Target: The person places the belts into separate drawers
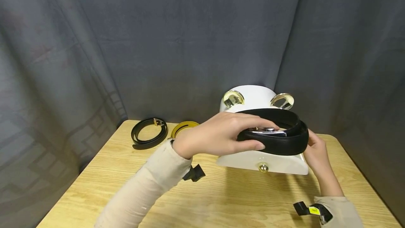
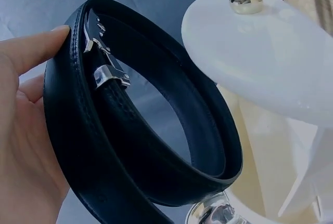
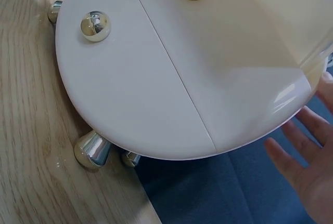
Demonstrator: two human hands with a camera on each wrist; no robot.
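Observation:
A coiled black belt [image 1: 284, 145] with a silver buckle [image 2: 110, 76] is held up in front of a white rounded box [image 1: 253, 96]. My left hand [image 1: 218, 133] pinches the coil by its left side, near the buckle, thumb and fingers on either side of the strap. The box has gold knobs, and its front flap [image 2: 260, 52] stands open, showing a cream inside. At the box's right side is my right hand [image 1: 317, 152]. Its fingers [image 3: 299, 138] are spread and loosely straight by the edge; whether they touch it is hard to tell.
Another coiled black belt [image 1: 149, 145] with a gold-coloured buckle lies at the back left of the wooden table [image 1: 202, 200]. Beside it is a yellow coiled belt [image 1: 186, 124], partly hidden by my left arm. Grey curtains [image 1: 190, 45] hang behind the table and along both sides.

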